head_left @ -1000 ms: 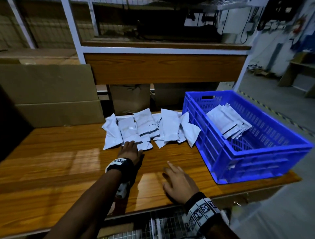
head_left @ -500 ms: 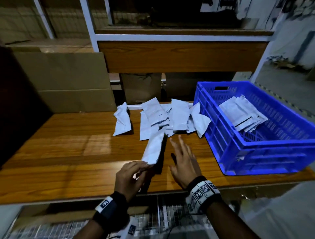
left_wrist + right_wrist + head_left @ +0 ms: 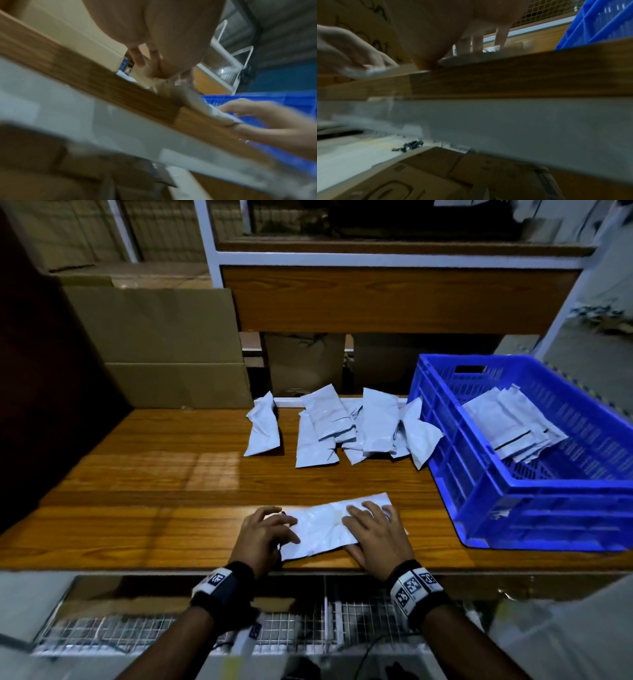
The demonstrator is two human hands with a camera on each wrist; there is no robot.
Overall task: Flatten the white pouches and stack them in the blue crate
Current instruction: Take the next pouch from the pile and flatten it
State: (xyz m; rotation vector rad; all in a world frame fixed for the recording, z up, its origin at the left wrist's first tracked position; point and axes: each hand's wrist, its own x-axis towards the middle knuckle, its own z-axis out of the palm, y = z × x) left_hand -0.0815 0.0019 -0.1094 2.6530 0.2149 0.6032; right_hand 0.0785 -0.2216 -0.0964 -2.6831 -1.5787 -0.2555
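Observation:
One white pouch point(image 3: 323, 527) lies crosswise on the wooden table point(image 3: 154, 491) near its front edge. My left hand point(image 3: 270, 525) rests on the pouch's left end with its fingers spread. My right hand point(image 3: 373, 525) presses flat on the right part. The blurred wrist views show the same: left hand point(image 3: 150, 60) and right hand point(image 3: 479, 43) with fingers down on the pouch point(image 3: 471, 58). A loose pile of white pouches point(image 3: 342, 426) sits at the back of the table. The blue crate point(image 3: 561, 484) stands to the right and holds a stack of flat pouches point(image 3: 510, 422).
Cardboard boxes point(image 3: 164, 347) stand behind the table's left part. A white-framed wooden shelf point(image 3: 394, 299) hangs over the back. One pouch point(image 3: 262, 428) lies apart on the left of the pile. A wire-mesh rack point(image 3: 308, 625) sits below the front edge.
My left hand drew one pouch from the pile to the front edge and laid it flat. My right hand moved onto it. Both hands now rest on the pouch.

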